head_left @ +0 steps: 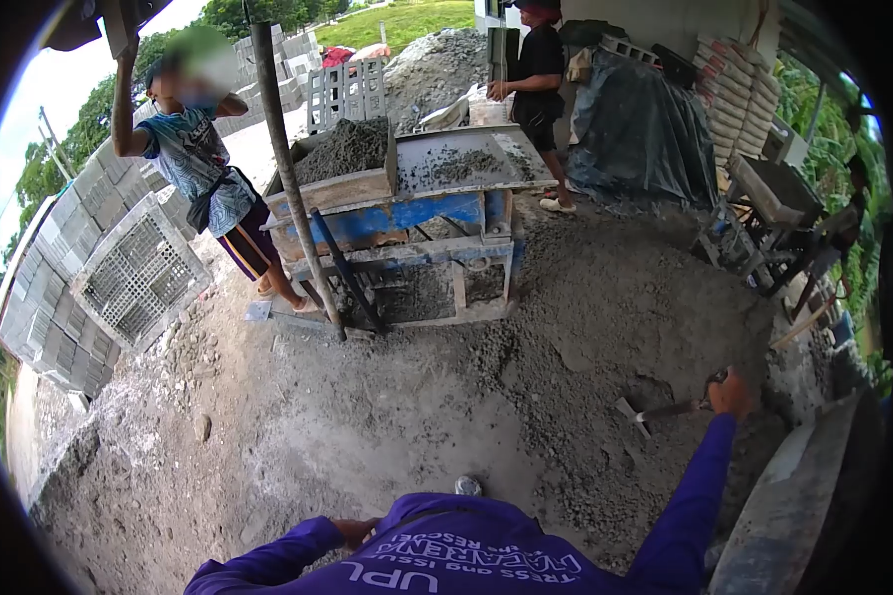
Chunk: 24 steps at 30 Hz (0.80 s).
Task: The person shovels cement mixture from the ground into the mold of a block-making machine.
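Note:
My right hand (730, 394) is closed around the grip of a shovel (670, 411). The shaft slants down to the left, and its pale metal end meets the dark, loose cement mix (605, 342) on the ground. Close against my waist is my left hand (354, 533), beside the purple shirt; its fingers are mostly hidden.
A blue-framed block-making machine (397, 223) stands ahead, with a mound of mix (345, 149) on top. One person (200, 164) stands at its left with raised arms, another (538, 79) behind it. Grey blocks (55, 288) are stacked left; a metal sheet (784, 506) lies right.

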Available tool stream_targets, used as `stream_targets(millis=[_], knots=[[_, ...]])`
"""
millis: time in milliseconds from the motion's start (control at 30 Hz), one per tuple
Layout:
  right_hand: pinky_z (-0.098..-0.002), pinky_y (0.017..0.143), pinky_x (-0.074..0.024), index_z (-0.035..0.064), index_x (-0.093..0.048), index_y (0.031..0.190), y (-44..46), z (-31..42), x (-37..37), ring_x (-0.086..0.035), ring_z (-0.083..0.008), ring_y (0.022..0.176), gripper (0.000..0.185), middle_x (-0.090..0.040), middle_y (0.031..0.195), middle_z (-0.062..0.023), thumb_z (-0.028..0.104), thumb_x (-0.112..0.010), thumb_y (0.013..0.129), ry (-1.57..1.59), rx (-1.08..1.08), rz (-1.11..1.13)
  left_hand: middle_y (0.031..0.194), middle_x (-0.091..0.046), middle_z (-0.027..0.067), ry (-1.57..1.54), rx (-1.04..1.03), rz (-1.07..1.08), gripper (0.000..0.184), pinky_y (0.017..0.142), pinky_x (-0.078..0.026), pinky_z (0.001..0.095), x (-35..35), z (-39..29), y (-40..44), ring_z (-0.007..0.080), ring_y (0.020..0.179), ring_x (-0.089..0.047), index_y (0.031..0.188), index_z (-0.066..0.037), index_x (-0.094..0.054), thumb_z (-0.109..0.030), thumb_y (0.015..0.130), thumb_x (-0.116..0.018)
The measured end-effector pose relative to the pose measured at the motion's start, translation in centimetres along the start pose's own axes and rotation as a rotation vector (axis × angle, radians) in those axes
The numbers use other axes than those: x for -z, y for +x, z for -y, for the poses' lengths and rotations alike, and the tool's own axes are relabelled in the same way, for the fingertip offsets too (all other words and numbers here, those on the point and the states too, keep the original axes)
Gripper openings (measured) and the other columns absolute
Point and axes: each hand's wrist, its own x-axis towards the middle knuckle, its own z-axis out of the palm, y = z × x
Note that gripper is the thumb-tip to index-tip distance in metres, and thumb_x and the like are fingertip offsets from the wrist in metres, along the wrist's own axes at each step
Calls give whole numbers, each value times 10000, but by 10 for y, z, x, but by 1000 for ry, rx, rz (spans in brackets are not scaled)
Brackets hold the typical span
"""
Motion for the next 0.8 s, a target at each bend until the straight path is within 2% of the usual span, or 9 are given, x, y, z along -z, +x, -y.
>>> stream_targets(millis=[200, 233, 333, 367, 500, 567, 800], knots=[[-435, 907, -461, 25, -557, 1235, 14, -13, -24, -588, -336, 1045, 560, -610, 1145, -194, 141, -540, 688, 33, 24, -87, 1161, -568, 210, -119, -229, -158, 980, 915, -431, 444, 30, -63, -6, 355, 1114, -546, 1443, -171, -161, -251, 681, -771], [-434, 909, -460, 24, -558, 1233, 15, -13, -26, -590, -334, 1045, 557, -611, 1143, -194, 140, -540, 689, 34, 48, -118, 1181, -541, 213, -55, -247, -184, 1062, 926, -429, 441, 29, -58, 8, 374, 1118, -538, 1459, -164, -117, -249, 645, -794], [-411, 920, -480, 49, -556, 1236, 8, -7, -14, -600, -285, 1055, 517, -600, 1188, -147, 104, -524, 724, -12, 22, -81, 1248, -484, 225, 53, -178, -204, 1103, 926, -431, 444, 36, -75, 6, 394, 1129, -523, 1471, -181, -73, -231, 637, -793], [-411, 920, -480, 49, -556, 1236, 10, -8, -13, -600, -285, 1055, 517, -600, 1188, -147, 104, -524, 724, -15, 26, -83, 1284, -442, 230, 89, -211, -200, 1136, 920, -436, 452, 32, -63, 17, 410, 1136, -510, 1476, -189, -57, -259, 617, -798], [-405, 927, -477, 62, -553, 1242, 14, -7, -10, -587, -276, 1079, 496, -593, 1203, -134, 126, -542, 750, -17, -1, -91, 1278, -440, 236, 174, -290, -241, 1178, 899, -447, 461, 19, -32, 63, 416, 1131, -506, 1473, -192, -43, -299, 586, -811], [-404, 928, -476, 65, -552, 1243, 15, -6, -12, -587, -275, 1079, 491, -593, 1203, -132, 135, -548, 757, -6, -7, -97, 1272, -442, 236, 219, -417, -237, 1220, 877, -458, 466, 16, -29, 71, 422, 1112, -511, 1469, -194, -24, -326, 555, -821], [-408, 918, -479, 68, -558, 1235, 11, -6, -12, -597, -276, 1056, 485, -601, 1186, -134, 141, -558, 755, -29, 32, -118, 1271, -432, 240, 237, -457, -187, 1203, 851, -468, 485, 6, -27, 80, 447, 1045, -539, 1463, -197, -25, -318, 559, -810]])
